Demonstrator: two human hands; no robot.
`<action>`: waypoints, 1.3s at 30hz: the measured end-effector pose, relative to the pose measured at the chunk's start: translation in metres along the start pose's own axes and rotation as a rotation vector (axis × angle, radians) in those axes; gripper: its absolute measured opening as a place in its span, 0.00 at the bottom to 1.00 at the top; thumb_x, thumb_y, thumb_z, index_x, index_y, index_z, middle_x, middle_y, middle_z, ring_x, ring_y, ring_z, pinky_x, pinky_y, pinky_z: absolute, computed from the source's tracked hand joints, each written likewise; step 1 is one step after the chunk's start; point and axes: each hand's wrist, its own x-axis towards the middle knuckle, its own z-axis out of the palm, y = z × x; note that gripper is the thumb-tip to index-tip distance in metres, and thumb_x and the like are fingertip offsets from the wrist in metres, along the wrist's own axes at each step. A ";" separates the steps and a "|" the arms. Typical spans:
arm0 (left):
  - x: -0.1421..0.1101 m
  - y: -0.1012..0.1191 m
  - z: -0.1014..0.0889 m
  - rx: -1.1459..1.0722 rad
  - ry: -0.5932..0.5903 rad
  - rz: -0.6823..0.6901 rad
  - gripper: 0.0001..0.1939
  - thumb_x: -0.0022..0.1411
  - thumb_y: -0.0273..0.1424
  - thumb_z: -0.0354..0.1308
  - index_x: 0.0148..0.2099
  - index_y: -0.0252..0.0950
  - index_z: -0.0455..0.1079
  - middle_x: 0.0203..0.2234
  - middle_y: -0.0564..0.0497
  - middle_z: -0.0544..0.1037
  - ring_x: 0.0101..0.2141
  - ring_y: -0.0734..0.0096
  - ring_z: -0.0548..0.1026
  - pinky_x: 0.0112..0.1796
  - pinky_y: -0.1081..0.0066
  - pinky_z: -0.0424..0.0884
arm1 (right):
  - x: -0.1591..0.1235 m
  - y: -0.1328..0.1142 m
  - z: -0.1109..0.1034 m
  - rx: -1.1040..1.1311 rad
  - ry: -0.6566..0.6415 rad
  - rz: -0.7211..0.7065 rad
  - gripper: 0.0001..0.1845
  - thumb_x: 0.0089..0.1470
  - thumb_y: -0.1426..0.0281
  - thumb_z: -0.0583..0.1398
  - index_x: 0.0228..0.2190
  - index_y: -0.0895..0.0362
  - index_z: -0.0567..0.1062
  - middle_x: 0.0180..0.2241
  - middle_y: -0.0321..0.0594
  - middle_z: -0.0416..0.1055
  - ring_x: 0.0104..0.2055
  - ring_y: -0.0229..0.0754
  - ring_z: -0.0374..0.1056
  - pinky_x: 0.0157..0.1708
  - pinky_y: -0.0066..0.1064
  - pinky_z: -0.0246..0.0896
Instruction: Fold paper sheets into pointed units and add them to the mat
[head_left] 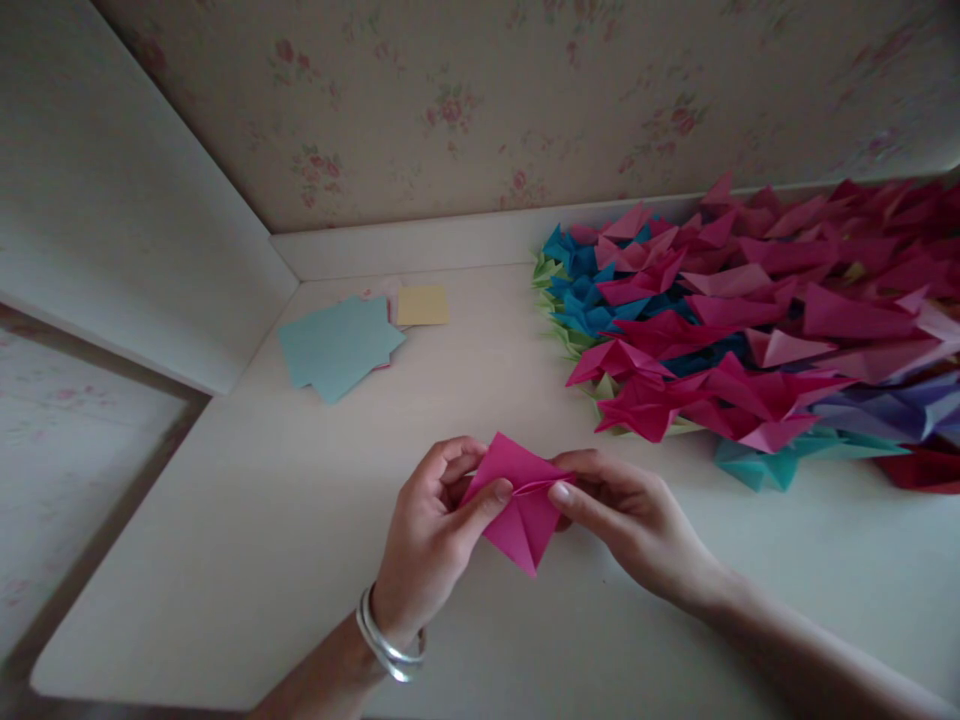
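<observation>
A bright pink sheet of origami paper (517, 455), partly folded into a diamond, is held above the table between both hands. My left hand (435, 530) pinches its left side, thumb on top and fingers curled behind. On the other side, my right hand (637, 510) grips the right corner between thumb and fingers. A raised fold runs across the paper's middle between the two thumbs, and a crease goes down toward the lower point. The fingertips behind the paper are hidden.
Folded paper figures (720, 310) in pink, blue, green and purple are heaped at the right. Light blue paper sheets (337, 345) and a small yellow paper (422, 305) lie at the back left of the white table (187, 560). A flowered wall stands behind, a white panel (135, 180) at left.
</observation>
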 end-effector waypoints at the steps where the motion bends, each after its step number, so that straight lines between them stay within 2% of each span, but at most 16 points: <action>1: -0.001 0.000 0.000 -0.017 0.003 -0.004 0.21 0.59 0.30 0.68 0.53 0.40 0.66 0.42 0.47 0.83 0.38 0.68 0.80 0.36 0.75 0.74 | 0.000 -0.001 -0.001 -0.020 -0.012 -0.005 0.11 0.56 0.60 0.66 0.36 0.55 0.81 0.30 0.39 0.77 0.30 0.39 0.72 0.31 0.29 0.71; 3: -0.001 0.000 -0.001 0.009 0.008 0.007 0.24 0.59 0.31 0.68 0.55 0.40 0.66 0.42 0.46 0.82 0.40 0.65 0.80 0.38 0.73 0.74 | 0.000 -0.003 -0.002 -0.052 -0.033 -0.032 0.11 0.58 0.61 0.65 0.35 0.55 0.82 0.32 0.41 0.78 0.32 0.41 0.72 0.31 0.30 0.71; 6: -0.001 0.002 -0.001 0.217 -0.079 0.024 0.10 0.59 0.33 0.67 0.43 0.36 0.76 0.34 0.50 0.81 0.33 0.69 0.76 0.34 0.76 0.71 | 0.000 -0.007 -0.001 -0.097 -0.028 -0.089 0.10 0.59 0.63 0.64 0.34 0.55 0.82 0.36 0.42 0.79 0.36 0.43 0.73 0.34 0.31 0.70; 8: 0.000 0.004 0.000 0.326 -0.175 0.020 0.06 0.61 0.33 0.65 0.38 0.36 0.79 0.29 0.52 0.80 0.30 0.71 0.74 0.31 0.77 0.69 | 0.001 -0.008 0.000 -0.144 -0.012 -0.129 0.08 0.59 0.65 0.64 0.32 0.55 0.82 0.36 0.42 0.80 0.38 0.44 0.74 0.37 0.31 0.69; 10: 0.001 0.004 0.002 0.382 -0.218 0.041 0.05 0.61 0.31 0.64 0.37 0.37 0.81 0.29 0.52 0.80 0.31 0.70 0.74 0.33 0.76 0.69 | 0.001 -0.009 0.001 -0.192 -0.001 -0.162 0.08 0.59 0.66 0.64 0.31 0.55 0.82 0.35 0.42 0.80 0.38 0.44 0.74 0.38 0.31 0.69; 14: 0.000 0.005 0.004 0.431 -0.193 0.093 0.07 0.63 0.32 0.62 0.35 0.37 0.81 0.31 0.51 0.80 0.32 0.69 0.75 0.33 0.75 0.69 | 0.001 -0.008 0.002 -0.225 0.011 -0.173 0.09 0.59 0.67 0.64 0.30 0.56 0.82 0.36 0.43 0.81 0.38 0.44 0.75 0.38 0.30 0.69; 19: -0.003 0.004 0.005 0.410 -0.197 0.057 0.11 0.64 0.35 0.61 0.33 0.35 0.79 0.29 0.50 0.79 0.29 0.69 0.72 0.30 0.74 0.67 | -0.002 -0.009 0.005 -0.219 0.049 -0.152 0.08 0.57 0.66 0.65 0.28 0.55 0.83 0.34 0.41 0.82 0.36 0.43 0.76 0.36 0.28 0.70; 23: -0.004 0.000 0.005 0.331 -0.128 0.000 0.10 0.63 0.36 0.63 0.34 0.35 0.79 0.25 0.52 0.76 0.27 0.72 0.68 0.28 0.75 0.64 | -0.003 -0.009 0.008 -0.161 0.116 -0.060 0.06 0.53 0.65 0.67 0.30 0.53 0.85 0.33 0.40 0.83 0.36 0.43 0.77 0.35 0.28 0.71; 28: -0.002 -0.005 0.006 0.206 -0.055 -0.054 0.09 0.60 0.36 0.66 0.32 0.34 0.80 0.26 0.53 0.76 0.27 0.74 0.67 0.28 0.76 0.63 | -0.001 -0.002 0.009 -0.002 0.200 0.072 0.07 0.46 0.64 0.72 0.29 0.52 0.85 0.30 0.38 0.83 0.33 0.42 0.77 0.33 0.26 0.70; 33: -0.002 -0.006 0.008 0.098 -0.016 -0.082 0.10 0.59 0.35 0.67 0.30 0.33 0.79 0.25 0.53 0.76 0.27 0.74 0.67 0.29 0.75 0.64 | -0.001 0.003 0.007 0.108 0.215 0.047 0.09 0.48 0.62 0.71 0.27 0.54 0.85 0.31 0.40 0.83 0.33 0.40 0.76 0.33 0.26 0.70; 39: -0.003 -0.004 0.008 0.097 0.031 -0.058 0.08 0.59 0.34 0.67 0.32 0.34 0.79 0.27 0.52 0.78 0.30 0.71 0.70 0.32 0.73 0.66 | 0.000 0.000 0.008 0.128 0.245 0.019 0.09 0.47 0.62 0.72 0.28 0.54 0.85 0.35 0.43 0.83 0.36 0.45 0.78 0.36 0.32 0.75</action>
